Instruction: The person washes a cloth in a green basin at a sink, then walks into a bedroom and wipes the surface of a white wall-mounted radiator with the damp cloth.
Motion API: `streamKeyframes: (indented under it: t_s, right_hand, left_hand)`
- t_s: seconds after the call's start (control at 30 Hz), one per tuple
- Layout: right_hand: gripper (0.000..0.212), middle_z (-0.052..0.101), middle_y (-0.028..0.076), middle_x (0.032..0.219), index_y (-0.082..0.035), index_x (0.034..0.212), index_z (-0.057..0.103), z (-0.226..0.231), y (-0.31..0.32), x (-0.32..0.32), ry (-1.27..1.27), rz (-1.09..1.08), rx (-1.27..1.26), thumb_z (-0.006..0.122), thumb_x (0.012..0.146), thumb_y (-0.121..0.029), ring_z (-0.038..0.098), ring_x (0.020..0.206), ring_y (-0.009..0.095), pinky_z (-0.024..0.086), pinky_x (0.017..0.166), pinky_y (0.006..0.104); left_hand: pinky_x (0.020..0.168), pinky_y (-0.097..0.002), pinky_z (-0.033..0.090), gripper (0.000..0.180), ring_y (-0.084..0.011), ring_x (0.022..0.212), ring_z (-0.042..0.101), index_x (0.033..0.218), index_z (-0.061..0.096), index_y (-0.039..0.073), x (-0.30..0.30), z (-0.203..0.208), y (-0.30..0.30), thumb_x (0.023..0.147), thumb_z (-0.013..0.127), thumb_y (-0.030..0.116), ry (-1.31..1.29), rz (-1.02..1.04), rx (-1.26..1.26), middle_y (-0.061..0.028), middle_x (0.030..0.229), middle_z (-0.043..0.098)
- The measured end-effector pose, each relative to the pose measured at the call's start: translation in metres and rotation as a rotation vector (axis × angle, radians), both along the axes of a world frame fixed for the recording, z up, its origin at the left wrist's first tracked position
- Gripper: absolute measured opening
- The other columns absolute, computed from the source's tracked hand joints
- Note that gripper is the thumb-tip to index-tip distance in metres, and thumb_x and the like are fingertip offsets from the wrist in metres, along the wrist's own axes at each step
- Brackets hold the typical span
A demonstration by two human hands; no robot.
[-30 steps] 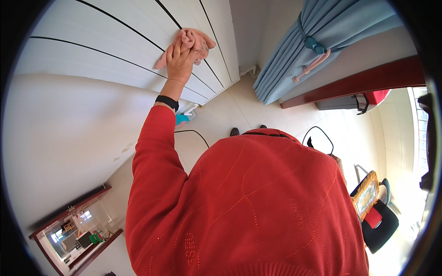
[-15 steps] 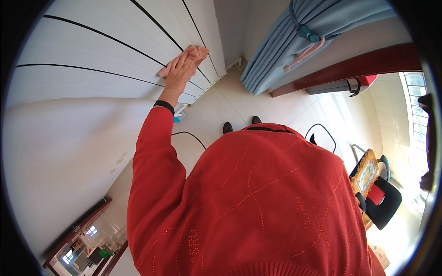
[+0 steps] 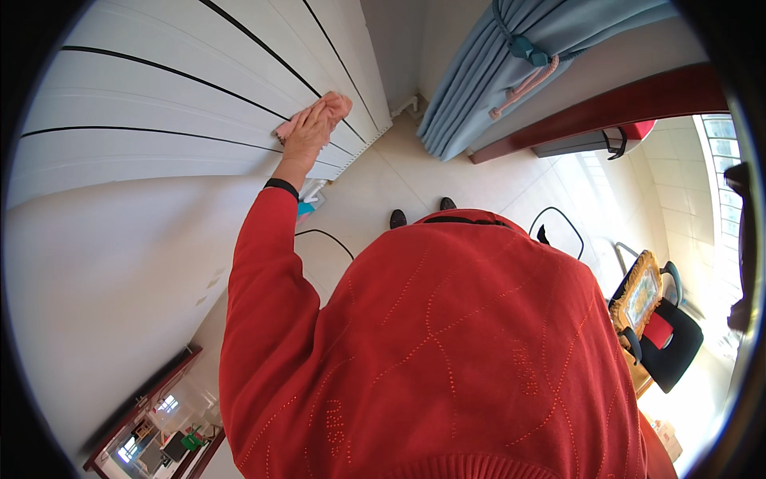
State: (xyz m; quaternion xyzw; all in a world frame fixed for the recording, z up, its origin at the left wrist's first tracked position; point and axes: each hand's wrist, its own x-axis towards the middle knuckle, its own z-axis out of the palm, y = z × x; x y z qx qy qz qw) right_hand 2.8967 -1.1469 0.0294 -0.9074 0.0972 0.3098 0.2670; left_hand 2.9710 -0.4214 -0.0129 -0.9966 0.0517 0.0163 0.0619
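My left hand (image 3: 308, 136) reaches up and forward to a white panelled surface (image 3: 167, 96) marked by long dark grooves. Under its fingers a crumpled pink cloth (image 3: 337, 105) is pressed flat against the panel, near the panel's lower edge. A black band (image 3: 282, 187) circles that wrist, and the red sleeve (image 3: 267, 247) comes up from below. My right hand does not show; the red sweater (image 3: 447, 335) fills the lower middle.
Blue curtains (image 3: 471, 88), tied back, hang ahead on the right beside a dark red frame (image 3: 590, 116). A black chair (image 3: 674, 343) with a fringed cushion (image 3: 638, 295) stands at right. A framed mirror (image 3: 159, 431) is at lower left, above pale floor tiles (image 3: 399, 172).
The whole view has shifted slightly. My left hand and the cloth sit a little lower in the picture, still against the panel, at nearly the same spot on it.
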Motion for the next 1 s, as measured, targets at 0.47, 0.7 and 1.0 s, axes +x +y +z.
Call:
streamKeyframes:
  t_s: [0.47,0.7,1.0]
  right_hand:
    - [0.025,0.069,0.016,0.083,0.002,0.106,0.066,-0.008,0.001,0.008,0.003,0.03,0.031,0.061,0.083,-0.007,0.067,0.078,0.024,0.053,0.069,0.0346]
    - [0.025,0.069,0.015,0.082,0.002,0.106,0.066,-0.012,0.003,0.018,0.01,0.064,0.046,0.061,0.083,-0.007,0.067,0.078,0.023,0.052,0.069,0.0343]
    - [0.025,0.069,0.014,0.081,0.002,0.106,0.066,-0.018,0.007,0.037,0.013,0.119,0.061,0.062,0.083,-0.007,0.066,0.077,0.022,0.052,0.068,0.0339]
  left_hand:
    - [0.11,-0.0298,0.032,0.046,-0.0235,0.135,0.036,0.116,0.061,0.006,-0.062,-0.003,0.035,0.071,0.061,0.0,0.062,-0.08,0.076,-0.0028,0.139,0.048]
    - [0.102,-0.0355,0.035,0.02,-0.0212,0.134,0.037,0.097,0.068,0.011,-0.099,0.023,0.039,0.08,0.058,0.013,0.03,-0.088,0.042,0.001,0.118,0.059]
    - [0.099,-0.0403,0.04,0.02,-0.0291,0.123,0.046,0.098,0.068,0.01,-0.131,0.028,0.025,0.082,0.057,0.014,-0.203,0.544,-0.181,-0.0026,0.115,0.062]
